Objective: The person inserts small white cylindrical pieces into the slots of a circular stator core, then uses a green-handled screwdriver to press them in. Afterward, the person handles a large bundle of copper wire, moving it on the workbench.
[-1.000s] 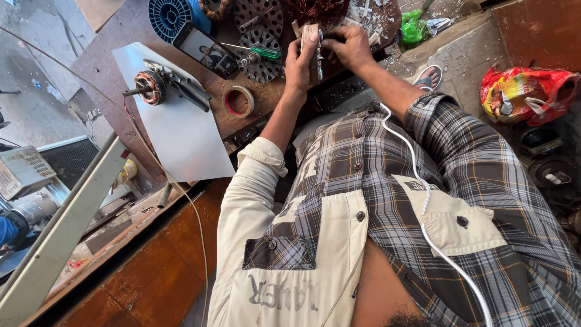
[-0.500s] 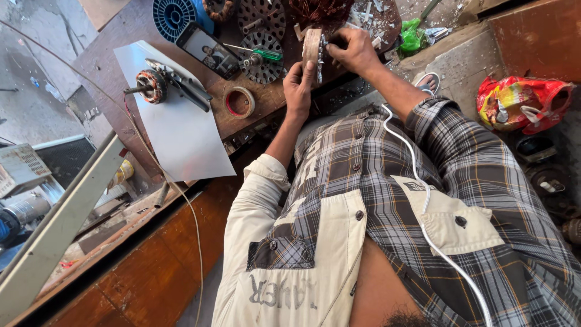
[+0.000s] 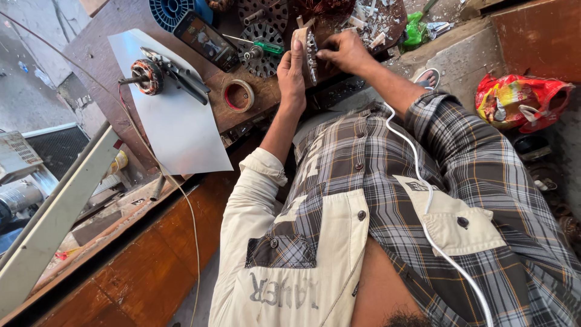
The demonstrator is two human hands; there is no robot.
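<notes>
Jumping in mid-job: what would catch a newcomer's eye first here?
Both hands at the top: the left hand and right hand hold a small flat metal part upright between them. Left of them, a copper-wound rotor lies on a grey sheet, with a tape roll beside. A red bag sits far right.
</notes>
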